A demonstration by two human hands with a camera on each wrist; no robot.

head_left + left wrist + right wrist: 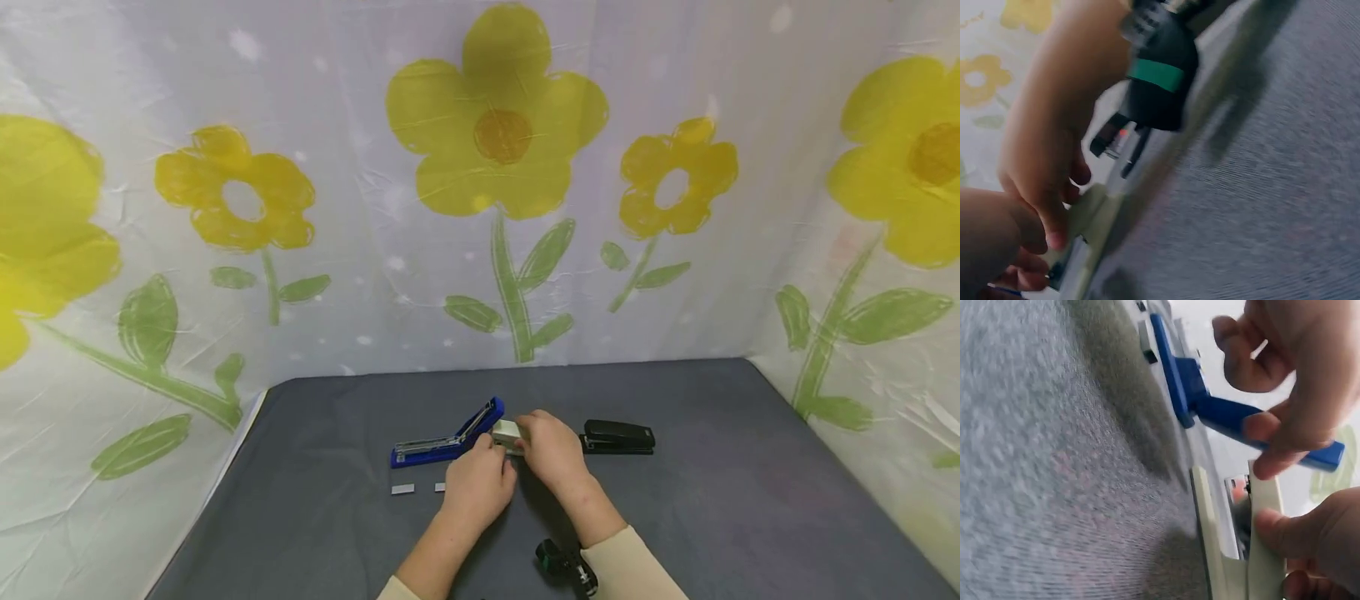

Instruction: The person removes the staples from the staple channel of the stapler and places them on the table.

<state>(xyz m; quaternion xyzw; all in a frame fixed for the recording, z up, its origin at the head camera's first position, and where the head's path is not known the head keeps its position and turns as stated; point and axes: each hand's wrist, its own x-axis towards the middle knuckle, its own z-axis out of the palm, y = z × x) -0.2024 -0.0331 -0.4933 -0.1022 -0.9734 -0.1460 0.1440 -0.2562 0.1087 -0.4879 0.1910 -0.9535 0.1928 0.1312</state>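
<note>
A pale cream stapler (506,433) lies between the two hands, its top arm raised off its base in the right wrist view. My right hand (551,450) grips that top arm (1266,531), with the thumb pressed on its side. With curled fingers, my left hand (480,485) holds the tip of the same arm; part of this contact is hidden. Just left of it, a blue stapler (442,446) stands with its top swung open, seen behind the left fingers in the right wrist view. To the right sits a closed black stapler (618,437).
Two small grey staple strips (402,489) lie on the dark grey cloth (322,533) in front of the blue stapler. A black wrist camera (566,567) is strapped by the right sleeve. Flower-printed sheets (360,208) enclose the table at the back and sides.
</note>
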